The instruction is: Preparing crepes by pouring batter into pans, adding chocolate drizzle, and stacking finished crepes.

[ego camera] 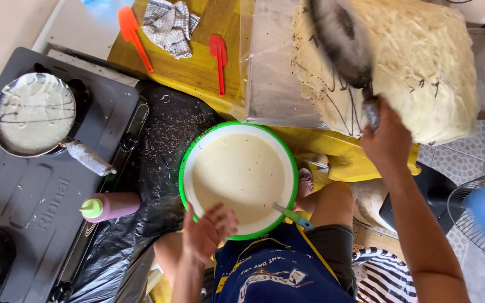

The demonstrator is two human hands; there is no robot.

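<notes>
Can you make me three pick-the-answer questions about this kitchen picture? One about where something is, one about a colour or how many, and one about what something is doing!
1. Where does the left hand rest?
A. on the rim of the bowl of batter
B. on the checked cloth
C. on the stove

2. How many spatulas lie on the yellow board?
A. one
B. two
C. four

3. What state is the pan on the stove in?
A. empty
B. upside down
C. filled with pale batter

Answers: 1 A, its fingers lie on the green rim; 2 B, an orange spatula and a red spatula; 3 C, batter with dark lines covers it.
</notes>
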